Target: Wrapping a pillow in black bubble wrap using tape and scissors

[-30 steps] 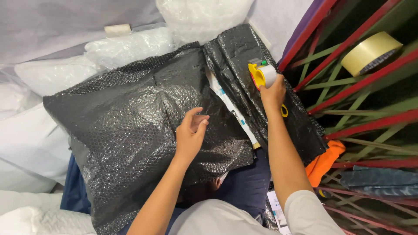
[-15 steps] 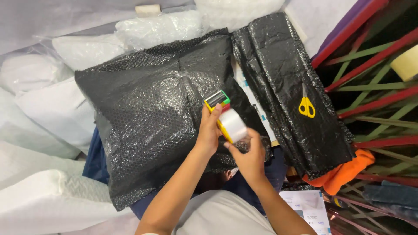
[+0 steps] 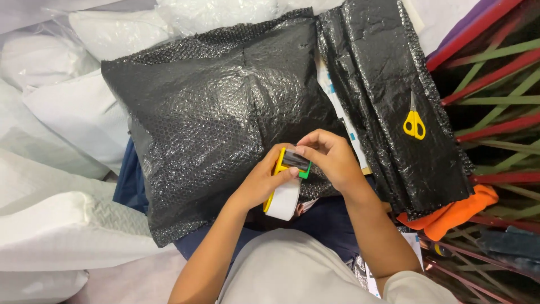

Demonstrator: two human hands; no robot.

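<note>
Preparing tape at lower centre: left hand (image 3: 259, 188) gripping yellow tape dispenser with white roll (image 3: 283, 188), right hand (image 3: 332, 160) pinching its blade end, over black bubble-wrap parcel (image 3: 219, 118). Next likely needing tape end freed.

White plastic-wrapped cushions (image 3: 73, 225) are piled along the left side and across the top, their film creased and glossy under even, bright light. At the right, a rack of red and green bars (image 3: 495, 84) is seen crossing over a dark space. An orange cloth (image 3: 455, 214) is bunched near its foot. No wall or window is shown.
</note>
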